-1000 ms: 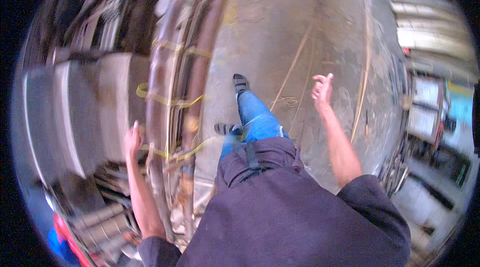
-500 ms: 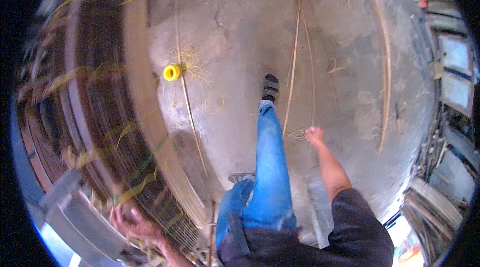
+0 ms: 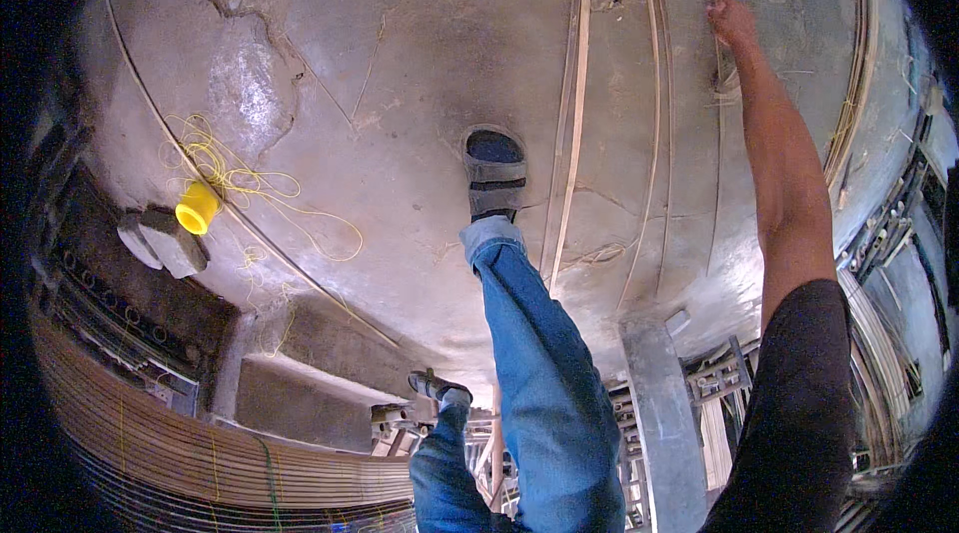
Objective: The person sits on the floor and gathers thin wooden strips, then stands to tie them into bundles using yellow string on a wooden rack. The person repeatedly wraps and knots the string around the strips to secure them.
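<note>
My right hand (image 3: 732, 21) is stretched far forward over the floor, at the upper right of the view. Its fingers are closed at a thin dark strip (image 3: 716, 148), which runs to the hand from both sides and bends there. Beside it lie long, thin wooden strips (image 3: 577, 63), with another curved strip (image 3: 656, 53) nearest to the hand. My left hand is out of view.
On the left, a yellow spool (image 3: 198, 207) with loose yellow string (image 3: 250, 178) touches a long thin rod (image 3: 165, 123). Concrete blocks (image 3: 172, 241) sit behind it. Slatted boards (image 3: 200, 453) fill the lower left. Bundled strips (image 3: 857, 73) line the right edge. My sandalled foot (image 3: 494, 173) stands mid-floor.
The view has swung round, and the slatted boards now lie lower. My right arm reaches much farther forward. My left hand, earlier at the lower left near the boards, has left the view.
</note>
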Demonstrator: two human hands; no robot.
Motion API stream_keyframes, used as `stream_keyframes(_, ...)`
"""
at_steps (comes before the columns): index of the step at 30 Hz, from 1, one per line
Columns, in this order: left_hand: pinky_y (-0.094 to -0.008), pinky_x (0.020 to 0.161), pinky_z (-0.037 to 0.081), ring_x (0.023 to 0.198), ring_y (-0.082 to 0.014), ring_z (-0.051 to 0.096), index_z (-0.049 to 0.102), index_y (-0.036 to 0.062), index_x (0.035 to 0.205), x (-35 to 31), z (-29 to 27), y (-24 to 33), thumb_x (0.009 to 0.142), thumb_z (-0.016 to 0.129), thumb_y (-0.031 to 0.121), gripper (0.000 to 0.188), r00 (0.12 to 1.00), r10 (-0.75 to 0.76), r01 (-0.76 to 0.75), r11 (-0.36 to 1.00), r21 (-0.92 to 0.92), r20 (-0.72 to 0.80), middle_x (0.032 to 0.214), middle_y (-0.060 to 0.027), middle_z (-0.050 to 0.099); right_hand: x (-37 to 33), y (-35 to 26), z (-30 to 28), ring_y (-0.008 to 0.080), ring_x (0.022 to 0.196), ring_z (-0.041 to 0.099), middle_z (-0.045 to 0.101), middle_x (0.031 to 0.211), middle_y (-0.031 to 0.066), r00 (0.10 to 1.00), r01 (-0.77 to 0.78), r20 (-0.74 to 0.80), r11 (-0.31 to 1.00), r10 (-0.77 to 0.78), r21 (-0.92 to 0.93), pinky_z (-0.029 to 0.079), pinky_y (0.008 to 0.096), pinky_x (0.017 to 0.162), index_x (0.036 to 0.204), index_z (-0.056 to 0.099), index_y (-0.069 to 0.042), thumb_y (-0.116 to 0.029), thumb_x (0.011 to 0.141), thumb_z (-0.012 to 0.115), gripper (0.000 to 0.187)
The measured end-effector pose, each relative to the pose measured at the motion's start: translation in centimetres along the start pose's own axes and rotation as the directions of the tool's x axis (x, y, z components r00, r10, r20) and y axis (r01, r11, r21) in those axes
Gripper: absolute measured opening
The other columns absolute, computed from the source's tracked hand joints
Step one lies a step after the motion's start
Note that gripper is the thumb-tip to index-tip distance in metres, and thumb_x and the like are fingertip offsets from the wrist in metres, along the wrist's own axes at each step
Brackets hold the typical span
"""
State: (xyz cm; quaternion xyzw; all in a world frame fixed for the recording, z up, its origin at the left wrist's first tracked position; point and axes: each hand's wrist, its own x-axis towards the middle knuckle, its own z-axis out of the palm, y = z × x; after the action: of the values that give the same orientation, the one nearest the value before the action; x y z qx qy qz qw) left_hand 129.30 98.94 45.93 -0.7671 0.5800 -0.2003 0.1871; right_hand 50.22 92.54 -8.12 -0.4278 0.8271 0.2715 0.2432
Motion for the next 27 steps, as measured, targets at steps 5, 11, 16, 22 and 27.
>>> stream_keyframes(5, -0.044, 0.095, 0.041, 0.114, -0.0312, 0.048, 0.044, -0.0005, 0.125, -1.5, -4.3, -8.2, 0.082, 0.055, 0.057, 0.073, 0.997, -0.077, 0.074, 0.989, 0.13, 0.014, 0.124, -0.0184, 0.048, -14.2, 1.9, -5.3, 0.0364, 0.11, 0.054, 0.059, 0.114, 0.0229, 0.894, 0.239, -0.441, 0.744, 0.083, 0.624, 0.042, 0.0407, 0.093, 0.117, 0.055, 0.003, -0.032, 0.092, 0.051, 0.043)
stream_keyframes(11, -0.0444, 0.093, 0.041, 0.113, -0.031, 0.048, 0.043, -0.0019, 0.126, -2.6, -8.1, -29.2, 0.08, 0.054, 0.065, 0.082, 0.973, -0.157, 0.21, 0.902, 0.377, -0.168, 0.125, -0.0191, 0.048, -32.8, 13.8, -23.7, 0.0188, 0.089, 0.062, 0.062, 0.101, 0.0125, 0.903, 0.13, -0.389, 0.746, 0.182, 0.653, 0.047, 0.0312, 0.081, 0.119, 0.052, 0.003, -0.032, 0.094, 0.052, 0.043)
stream_keyframes(16, -0.0464, 0.105, 0.028, 0.128, -0.037, 0.033, 0.025, -0.0051, 0.138, -0.8, -12.1, -23.0, 0.083, 0.048, 0.066, 0.092, 0.982, -0.152, 0.174, 0.96, -0.221, 0.116, 0.138, -0.0272, 0.033, -39.7, 17.9, -32.1, 0.0142, 0.083, 0.062, 0.063, 0.091, 0.0079, 0.942, 0.294, -0.334, 0.412, 0.026, 0.862, 0.049, 0.0273, 0.075, 0.121, 0.051, 0.0, -0.031, 0.094, 0.052, 0.041)
stream_keyframes(22, -0.0454, 0.105, 0.028, 0.126, -0.0315, 0.035, 0.043, -0.0009, 0.128, -6.5, -23.1, -10.8, 0.087, 0.056, 0.03, 0.053, 0.99, 0.062, -0.14, 0.477, -0.868, -0.126, 0.129, -0.0186, 0.043, -53.5, 5.4, -47.2, 0.0062, 0.057, 0.048, 0.056, 0.074, -0.0009, 0.817, 0.556, -0.577, 0.276, -0.008, 0.784, 0.038, 0.0214, 0.048, 0.114, 0.054, -0.003, -0.023, 0.092, 0.057, 0.029)
stream_keyframes(27, -0.0339, 0.098, 0.039, 0.113, -0.0228, 0.053, 0.054, 0.0011, 0.121, -12.9, -27.6, 0.1, 0.091, 0.052, 0.014, 0.033, 0.845, 0.534, 0.228, -0.337, -0.913, 0.014, 0.118, -0.0129, 0.058, -71.3, -0.9, -52.9, 0.0028, 0.049, 0.037, 0.048, 0.067, -0.0039, 0.749, 0.5, -0.595, -0.34, -0.293, 0.797, 0.03, 0.0184, 0.043, 0.093, 0.054, -0.008, -0.02, 0.094, 0.052, 0.012)
